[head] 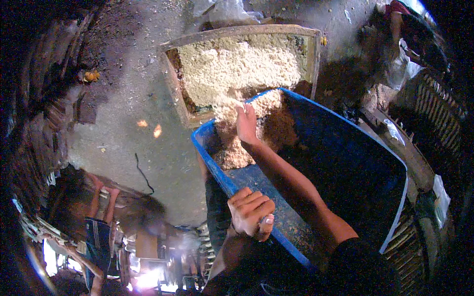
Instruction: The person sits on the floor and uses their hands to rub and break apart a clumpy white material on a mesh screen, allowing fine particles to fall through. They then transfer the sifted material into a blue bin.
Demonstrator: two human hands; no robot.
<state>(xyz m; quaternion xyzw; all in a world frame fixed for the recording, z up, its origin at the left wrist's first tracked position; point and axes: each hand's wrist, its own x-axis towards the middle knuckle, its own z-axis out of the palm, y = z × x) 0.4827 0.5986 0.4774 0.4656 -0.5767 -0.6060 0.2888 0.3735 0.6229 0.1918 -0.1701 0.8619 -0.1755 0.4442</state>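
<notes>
A large blue plastic bin (255,177) leans with its mouth toward a wooden-framed tray (316,63). My left hand (251,214) is closed around the bin's near-left rim. Inside the bin's far end my right hand (247,124) reaches to the lip, touching pale, granular, bean-like material (233,153). Some of this material is blurred in motion between the hand and the tray. My right fingertips are partly hidden by it. In the tray a thick layer of the same pale material (244,63) covers most of the base; dark mesh shows at its near-left corner.
A person (98,222) stands at lower left, and part of another person (414,40) shows at upper right. Slatted wooden racks (440,111) line the right side. Plastic sheeting (229,11) lies beyond the tray. A dark cord (142,172) lies on the concrete floor (122,129).
</notes>
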